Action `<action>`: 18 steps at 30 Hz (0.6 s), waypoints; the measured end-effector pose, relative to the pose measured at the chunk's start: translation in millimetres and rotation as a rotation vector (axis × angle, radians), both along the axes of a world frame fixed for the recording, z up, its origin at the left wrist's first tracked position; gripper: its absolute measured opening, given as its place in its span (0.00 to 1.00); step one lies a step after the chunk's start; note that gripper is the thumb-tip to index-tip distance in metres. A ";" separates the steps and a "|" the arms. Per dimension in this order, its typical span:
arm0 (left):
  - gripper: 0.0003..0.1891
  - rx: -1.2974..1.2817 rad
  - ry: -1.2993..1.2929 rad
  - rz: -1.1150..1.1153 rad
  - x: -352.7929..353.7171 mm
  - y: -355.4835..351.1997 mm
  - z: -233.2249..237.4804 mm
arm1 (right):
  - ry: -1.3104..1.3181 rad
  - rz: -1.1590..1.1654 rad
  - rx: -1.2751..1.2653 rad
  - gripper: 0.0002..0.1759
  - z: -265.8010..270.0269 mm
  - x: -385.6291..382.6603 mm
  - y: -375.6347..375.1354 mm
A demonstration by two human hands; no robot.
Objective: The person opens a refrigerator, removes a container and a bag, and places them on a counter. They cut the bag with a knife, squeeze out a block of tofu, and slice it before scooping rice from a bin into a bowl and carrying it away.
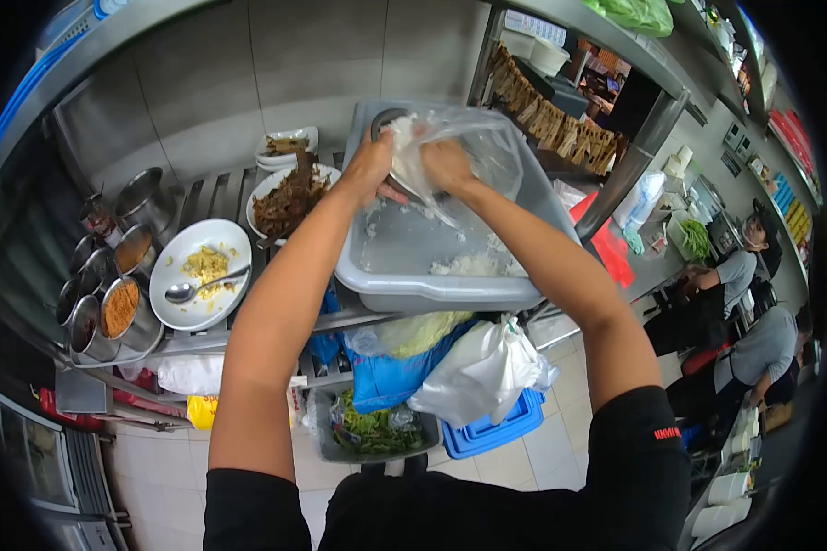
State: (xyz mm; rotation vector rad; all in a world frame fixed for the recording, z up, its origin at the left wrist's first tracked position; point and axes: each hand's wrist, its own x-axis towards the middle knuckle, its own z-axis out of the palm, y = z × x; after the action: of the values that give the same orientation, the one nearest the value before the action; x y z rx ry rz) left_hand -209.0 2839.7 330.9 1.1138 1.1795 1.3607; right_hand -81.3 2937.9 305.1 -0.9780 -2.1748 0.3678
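Observation:
Above the grey plastic tub, my left hand grips a tilted round metal bowl by its side. White rice fills the bowl's mouth and leans against a clear plastic bag. My right hand is closed on the bag's film beside the rice, its fingertips partly hidden by plastic. More loose rice lies on the tub floor, mostly toward the near right corner.
Left of the tub stand a plate with yellow food scraps and a spoon, a dish of dark meat, and several metal pots. Filled bags hang below. Two co-workers are at the right.

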 end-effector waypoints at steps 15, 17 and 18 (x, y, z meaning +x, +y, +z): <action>0.26 -0.024 -0.068 0.073 -2.5 11.4 -1.8 | -0.315 -1.142 -0.381 0.20 -5.7 78.2 26.4; 0.26 -0.010 -0.070 0.071 -1.0 8.7 1.5 | 0.261 -2.496 0.313 0.21 -38.4 84.5 22.0; 0.26 -0.028 -0.065 0.098 1.5 5.6 3.4 | 0.676 -3.060 0.790 0.22 -51.9 86.5 16.8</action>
State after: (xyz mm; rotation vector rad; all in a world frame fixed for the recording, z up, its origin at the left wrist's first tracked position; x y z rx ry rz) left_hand -207.5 2845.3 334.3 0.9960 1.2159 1.4403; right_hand 5.2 2954.7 253.2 -1.6866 1.1099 -1.1961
